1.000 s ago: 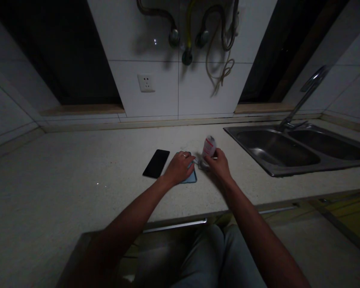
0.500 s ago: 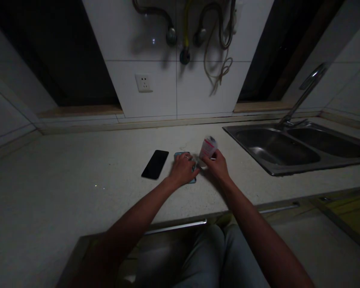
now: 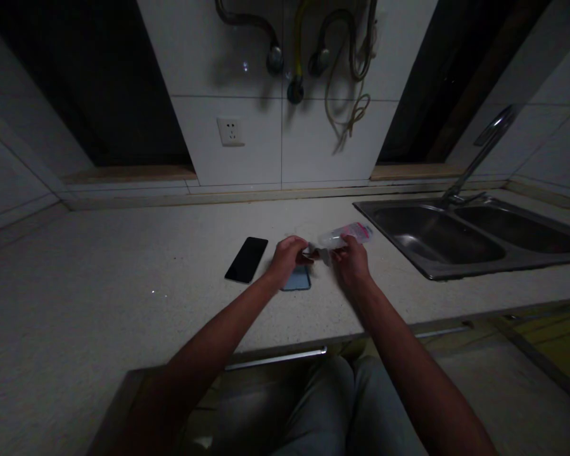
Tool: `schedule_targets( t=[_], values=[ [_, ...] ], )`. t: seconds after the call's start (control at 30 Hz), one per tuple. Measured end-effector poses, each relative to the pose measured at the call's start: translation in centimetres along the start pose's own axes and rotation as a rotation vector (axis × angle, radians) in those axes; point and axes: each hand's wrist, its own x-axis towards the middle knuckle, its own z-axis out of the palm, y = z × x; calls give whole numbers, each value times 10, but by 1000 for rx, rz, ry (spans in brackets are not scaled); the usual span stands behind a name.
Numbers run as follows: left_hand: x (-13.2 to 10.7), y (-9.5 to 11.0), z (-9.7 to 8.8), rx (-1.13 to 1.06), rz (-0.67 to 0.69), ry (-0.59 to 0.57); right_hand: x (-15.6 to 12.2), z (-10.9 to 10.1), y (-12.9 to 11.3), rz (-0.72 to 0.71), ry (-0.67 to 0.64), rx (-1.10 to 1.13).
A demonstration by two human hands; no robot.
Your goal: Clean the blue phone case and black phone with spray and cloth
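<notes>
My right hand (image 3: 352, 258) is closed on a clear plastic packet (image 3: 346, 235) with pink printing, which is tilted toward the sink. My left hand (image 3: 287, 256) is closed, its fingertips pinching a thin grey piece (image 3: 319, 253) that spans the gap toward the right hand; its kind is unclear in the dim light. Below the left hand, a light blue phone case (image 3: 298, 279) lies on the counter, partly covered by the fingers. A black-screened phone (image 3: 247, 259) rests flat to the left of both hands.
The pale counter (image 3: 99, 272) runs along a tiled wall with a socket (image 3: 230, 132) and hanging hoses (image 3: 352, 50). A steel double sink (image 3: 437, 234) with a tap (image 3: 479, 155) is set in at the right. A metal handle (image 3: 278, 359) lies below the counter's front edge.
My left hand has lifted off the blue case and now pinches the grey piece. In my right hand the packet has turned from nearly upright to leaning right.
</notes>
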Motion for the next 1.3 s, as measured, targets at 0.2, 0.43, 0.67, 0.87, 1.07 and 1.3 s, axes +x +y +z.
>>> schedule_targets(
  t=[0.2,0.43,0.67,0.87,1.07,1.3],
  values=[
    [2,9,-8,-532,-359,0,3,-6,0,107,-140,130],
    [4,2,-7,-341,-257,49,-7,4,-4,135,-155,203],
    [-7,-7,3,3,-122,-122,-20,14,-6,42,-337,143],
    [-14,-2,5,31,-78,-154,-25,18,-4,12,-364,116],
    [-16,-8,5,91,-43,-137,-22,15,1,5,-309,98],
    [-14,-21,0,139,-17,-131,-26,16,6,65,-251,116]
  ],
)
